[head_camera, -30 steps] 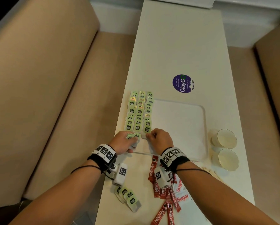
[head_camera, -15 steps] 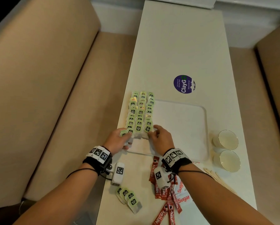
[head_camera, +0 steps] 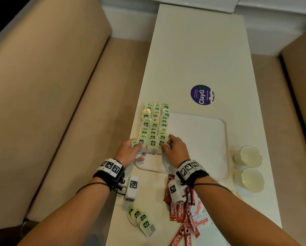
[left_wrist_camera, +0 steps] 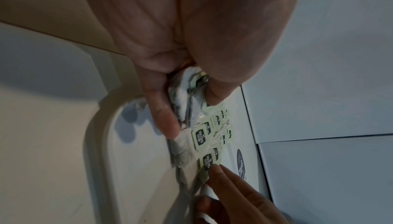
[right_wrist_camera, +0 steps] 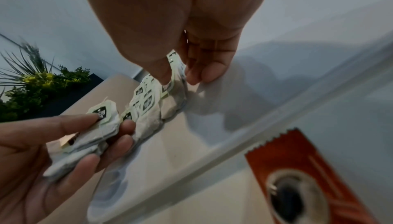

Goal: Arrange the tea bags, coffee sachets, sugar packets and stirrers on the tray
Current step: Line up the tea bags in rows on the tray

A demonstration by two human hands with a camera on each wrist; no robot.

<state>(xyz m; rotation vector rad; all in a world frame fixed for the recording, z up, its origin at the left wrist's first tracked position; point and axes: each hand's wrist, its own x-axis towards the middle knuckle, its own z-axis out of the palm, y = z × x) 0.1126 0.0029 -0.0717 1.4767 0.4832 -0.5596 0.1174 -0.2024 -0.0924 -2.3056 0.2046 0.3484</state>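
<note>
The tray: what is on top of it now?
On the tray, three overlapping columns of tea bags cover its left part; the tray surface beneath them is hidden. The right hand touches the nearest bag.

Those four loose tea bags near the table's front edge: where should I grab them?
Pinch the loose tea bags by their white pouch ends, coming from above at the near-right. They lie flat, fanned and overlapping, so one pinch there likely lifts them together.

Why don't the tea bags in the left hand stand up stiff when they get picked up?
The tea bags look like soft paper pouches, crumpled between the left hand's fingers, so they probably flop. They seem light: several sit in one loose grip. Their green tags likely dangle and snag.
</note>
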